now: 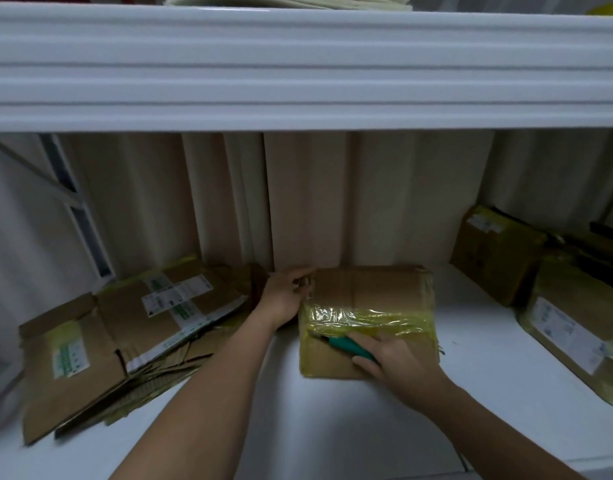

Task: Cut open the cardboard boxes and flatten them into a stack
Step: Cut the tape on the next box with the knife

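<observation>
Quick count of what's here: three intact cardboard boxes, one taped box (365, 320) in the middle plus two more off to the right, a far box (495, 254) and a near box (575, 327). One messy stack of flattened boxes (125, 337) on the left, can't tell how many sheets are in it. One green-handled cutter (350, 346). Two hands, left hand (286, 297) and right hand (398, 367). One white counter (332, 427).

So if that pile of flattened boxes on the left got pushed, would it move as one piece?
Probably not. The flattened stack lies fanned and skewed, so sheets would likely slide apart. Its loose flaps look floppy, and its glossy tape strips may slip.
</observation>
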